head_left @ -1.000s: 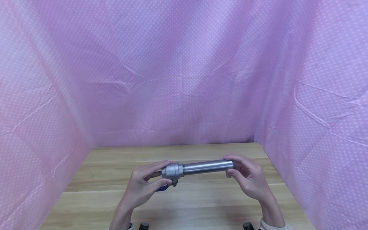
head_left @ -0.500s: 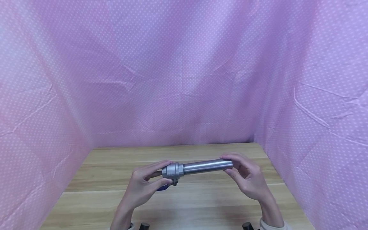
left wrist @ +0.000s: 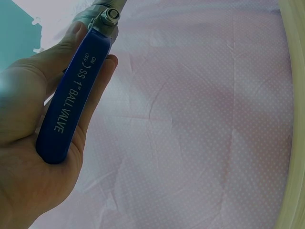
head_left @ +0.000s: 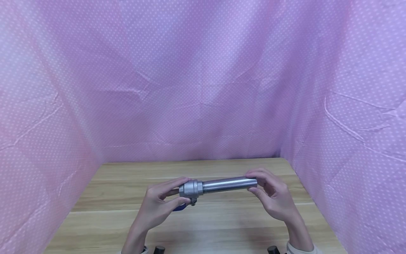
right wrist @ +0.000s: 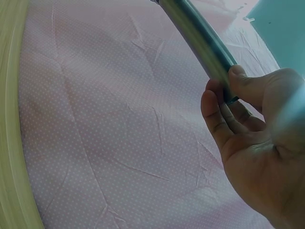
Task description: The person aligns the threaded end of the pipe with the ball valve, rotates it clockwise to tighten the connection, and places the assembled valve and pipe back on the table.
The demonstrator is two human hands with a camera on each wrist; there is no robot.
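My left hand (head_left: 157, 204) grips a silver ball valve (head_left: 191, 189) by its body, thumb in front and fingers behind. The valve's blue lever (left wrist: 74, 98), lettered "SS 1" BALL VALVE", runs back along the palm in the left wrist view. A smooth metal pipe (head_left: 229, 184) extends rightward from the valve, a little thread showing where it meets the hex end. At the pipe's far end my right hand (head_left: 274, 195) pinches it between thumb and fingertips. Valve and pipe are held nearly level over the table, the right end slightly higher.
Beneath the hands lies a wood-grain table (head_left: 222, 225). Pink dotted cloth (head_left: 196, 88) walls it in at the back and both sides. Two dark round-ended objects, one of them a black stub (head_left: 159, 249), poke in at the bottom edge.
The right fingers have shifted slightly on the pipe's end, the thumb moving in under it. The left hand and the valve stay in nearly the same place.
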